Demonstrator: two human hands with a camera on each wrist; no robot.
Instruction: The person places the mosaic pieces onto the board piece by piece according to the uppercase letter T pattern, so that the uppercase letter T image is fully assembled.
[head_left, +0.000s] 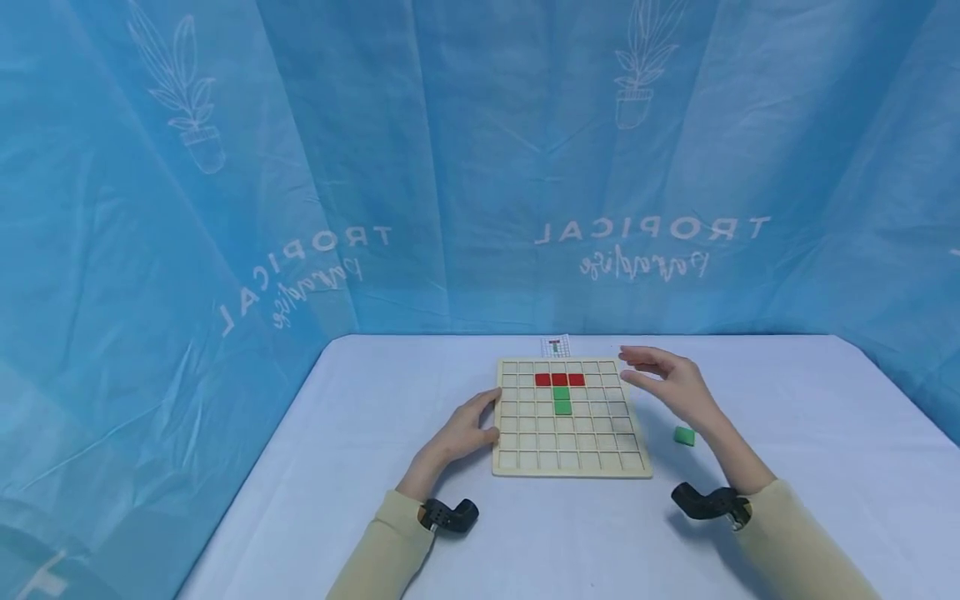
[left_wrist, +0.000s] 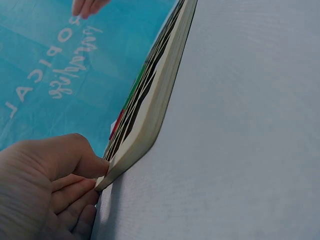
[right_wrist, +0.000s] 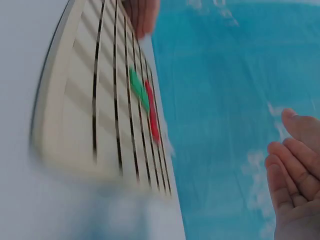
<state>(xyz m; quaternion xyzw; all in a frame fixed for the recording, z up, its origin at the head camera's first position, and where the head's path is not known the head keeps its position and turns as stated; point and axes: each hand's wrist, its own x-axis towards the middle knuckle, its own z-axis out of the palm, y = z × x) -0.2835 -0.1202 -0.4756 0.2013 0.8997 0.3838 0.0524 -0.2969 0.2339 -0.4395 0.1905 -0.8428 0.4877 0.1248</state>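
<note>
A pale wooden grid board (head_left: 528, 458) lies on the table, with red square tiles (head_left: 559, 380) in a row of three and two green tiles (head_left: 562, 400) in a column below the middle one. My left hand (head_left: 461, 432) rests against the board's left edge, thumb and fingers spread apart along it; in the left wrist view the thumb (left_wrist: 85, 159) touches the rim. Above the board's right side hovers my right hand (head_left: 670, 385), fingers extended and nothing visible in it. A loose green tile (head_left: 684, 436) lies right of the board, near the right wrist.
A small printed pattern card (head_left: 556, 346) with a red and green T shape lies behind the board. White cloth (head_left: 585, 533) covers the table. Blue printed curtains (head_left: 487, 167) hang behind and at the sides. Black wrist cameras (head_left: 450, 517) sit on both wrists.
</note>
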